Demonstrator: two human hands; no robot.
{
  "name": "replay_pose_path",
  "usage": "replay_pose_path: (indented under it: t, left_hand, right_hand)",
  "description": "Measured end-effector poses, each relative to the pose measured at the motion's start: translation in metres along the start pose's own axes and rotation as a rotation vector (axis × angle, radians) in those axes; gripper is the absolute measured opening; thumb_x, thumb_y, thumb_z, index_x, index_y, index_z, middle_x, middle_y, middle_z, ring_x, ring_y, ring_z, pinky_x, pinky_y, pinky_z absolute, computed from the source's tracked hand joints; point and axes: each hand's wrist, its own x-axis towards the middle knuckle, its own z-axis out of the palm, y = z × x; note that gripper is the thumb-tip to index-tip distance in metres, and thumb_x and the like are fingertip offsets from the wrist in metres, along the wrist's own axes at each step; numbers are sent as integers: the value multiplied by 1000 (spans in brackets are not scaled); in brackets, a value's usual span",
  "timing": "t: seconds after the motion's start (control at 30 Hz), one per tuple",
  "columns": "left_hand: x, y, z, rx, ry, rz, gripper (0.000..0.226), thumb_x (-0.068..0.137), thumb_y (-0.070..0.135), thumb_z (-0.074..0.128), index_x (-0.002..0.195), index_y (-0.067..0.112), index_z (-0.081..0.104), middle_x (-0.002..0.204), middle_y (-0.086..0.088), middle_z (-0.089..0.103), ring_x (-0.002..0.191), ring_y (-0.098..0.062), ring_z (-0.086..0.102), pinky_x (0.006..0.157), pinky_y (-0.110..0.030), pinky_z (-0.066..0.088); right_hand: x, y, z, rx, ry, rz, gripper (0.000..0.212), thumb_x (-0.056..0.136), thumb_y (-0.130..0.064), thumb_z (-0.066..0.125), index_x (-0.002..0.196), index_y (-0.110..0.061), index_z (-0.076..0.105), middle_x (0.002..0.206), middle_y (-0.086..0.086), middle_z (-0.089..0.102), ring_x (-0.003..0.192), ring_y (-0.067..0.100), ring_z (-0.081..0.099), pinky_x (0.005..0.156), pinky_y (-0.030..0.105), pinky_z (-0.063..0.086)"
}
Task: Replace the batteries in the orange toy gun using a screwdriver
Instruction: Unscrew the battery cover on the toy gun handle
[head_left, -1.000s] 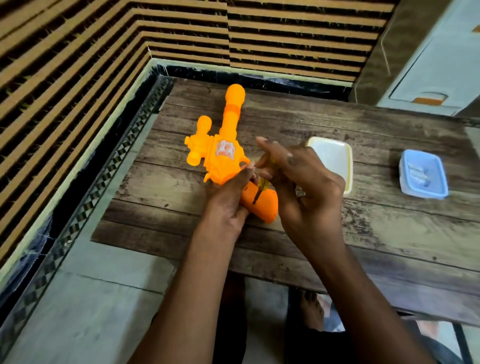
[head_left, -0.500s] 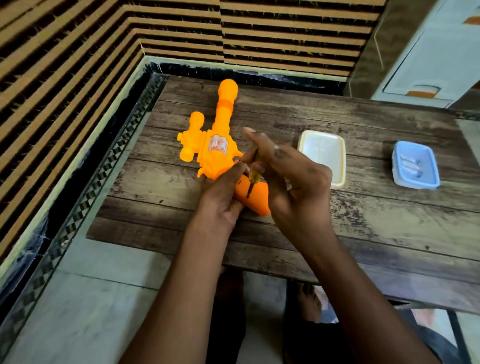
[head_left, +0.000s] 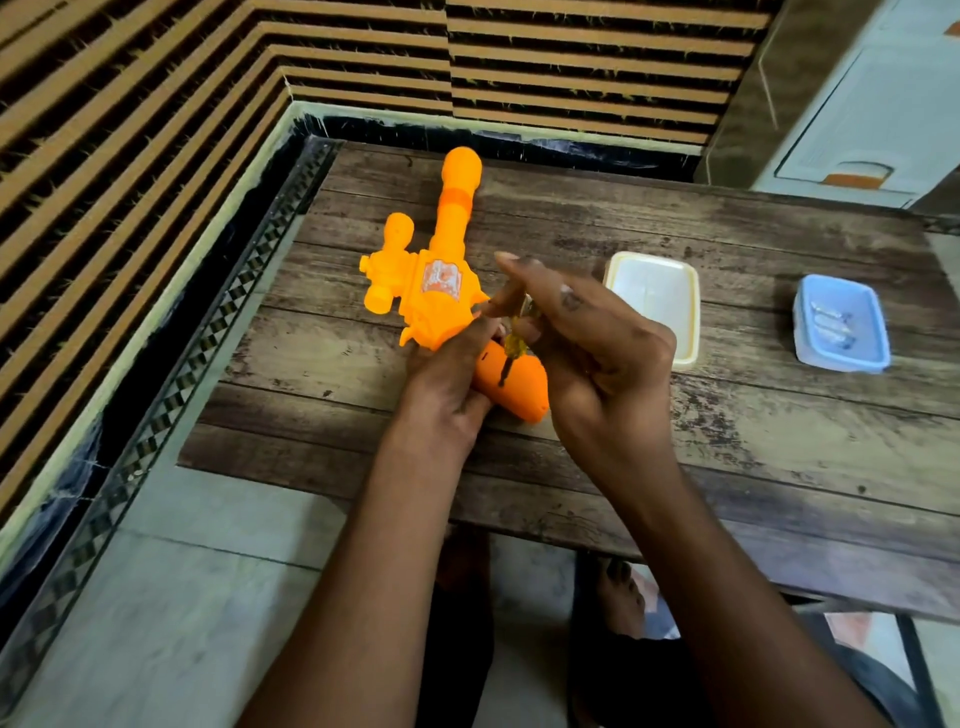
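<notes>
- I see the orange toy gun (head_left: 441, 291) lying on the wooden table (head_left: 675, 447), toward its left edge, with the barrel pointing at the far edge and the handle angled back toward the near edge.
- My left hand (head_left: 447, 379) is wrapped around the gun where body meets handle, fingers closed on it, pinning it to the table.
- My right hand (head_left: 587, 353) has its fingers pinched narrow around a small yellow-handled screwdriver (head_left: 511, 348).
- The screwdriver stands tilted, its dark tip touching the top face of the handle.
- A white tray (head_left: 680, 358) sits just beyond my right hand, near the middle of the table.
- A blue tray (head_left: 878, 358) sits toward the right edge, well apart from the gun, with small silvery items inside that are too blurred to identify.
</notes>
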Motion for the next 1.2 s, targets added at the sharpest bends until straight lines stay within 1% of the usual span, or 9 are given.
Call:
replay_pose_path:
  t: [0.17, 0.33, 0.4, 0.5, 0.6, 0.73, 0.93, 1.07, 1.2]
  left_hand:
    - [-8, 1, 1, 6, -56, 40, 3, 90, 12, 72, 88, 12, 70, 104, -13, 72, 98, -25, 70, 96, -51, 55]
    - [-1, 0, 1, -18, 44, 10, 39, 91, 6, 73, 127, -3, 64, 128, -32, 65, 120, -46, 64, 100, -65, 52]
    - [-3, 0, 1, -23, 61, 8, 38, 91, 4, 72, 128, -1, 64, 131, -32, 63, 124, -47, 62, 100, -68, 50]
    - [-9, 1, 2, -19, 26, 21, 9, 95, 5, 67, 103, 10, 69, 115, -23, 71, 111, -36, 70, 100, -63, 53]
    - [-7, 1, 2, -26, 5, 3, 14, 94, 4, 68, 90, 17, 67, 105, -15, 70, 101, -28, 68, 95, -55, 56]
    - [-2, -2, 1, -14, 12, 13, 10, 93, 4, 68, 96, 14, 70, 119, -30, 68, 117, -40, 67, 104, -64, 50]
    - [3, -4, -1, -16, 16, 28, 13, 93, 4, 69, 89, 17, 68, 106, -18, 66, 100, -31, 63, 100, -67, 48]
    - [-1, -3, -1, 0, -16, 47, 15, 98, 5, 63, 88, 15, 67, 86, -8, 76, 87, -22, 73, 86, -48, 60]
    - [0, -1, -1, -29, 20, 14, 22, 91, 7, 74, 112, 4, 69, 127, -29, 67, 122, -44, 65, 100, -64, 52]
  right_hand:
    - [1, 0, -1, 1, 56, 10, 21, 92, 3, 78, 113, 4, 76, 104, 18, 68, 97, 29, 71, 78, 47, 57]
    - [3, 1, -3, 43, 17, 37, 32, 95, 16, 64, 124, 2, 73, 109, 13, 76, 106, 23, 75, 89, 49, 61]
    - [3, 0, -4, 79, -13, 60, 31, 97, 12, 64, 125, -1, 72, 110, 12, 77, 107, 24, 75, 90, 51, 60]
    - [2, -3, -4, 53, 0, 42, 18, 97, 4, 71, 115, 2, 76, 106, 15, 73, 100, 24, 73, 82, 45, 59]
    - [2, -3, -1, 36, 44, 16, 20, 94, 7, 73, 114, 3, 76, 104, 18, 71, 96, 30, 73, 77, 48, 58]
    - [2, 0, -1, 59, 14, 38, 32, 96, 12, 66, 126, 3, 72, 110, 13, 76, 106, 25, 75, 88, 52, 60]
    - [0, -2, -4, 126, -55, 81, 27, 102, 13, 53, 124, 9, 68, 113, 18, 73, 110, 27, 73, 92, 51, 59]
    - [2, -4, -2, 32, 12, 31, 19, 97, -1, 72, 115, 3, 74, 104, 22, 62, 98, 30, 68, 79, 43, 57]
    - [3, 1, -2, 7, 28, 29, 28, 97, 9, 67, 124, 4, 73, 106, 16, 71, 103, 23, 72, 86, 44, 58]
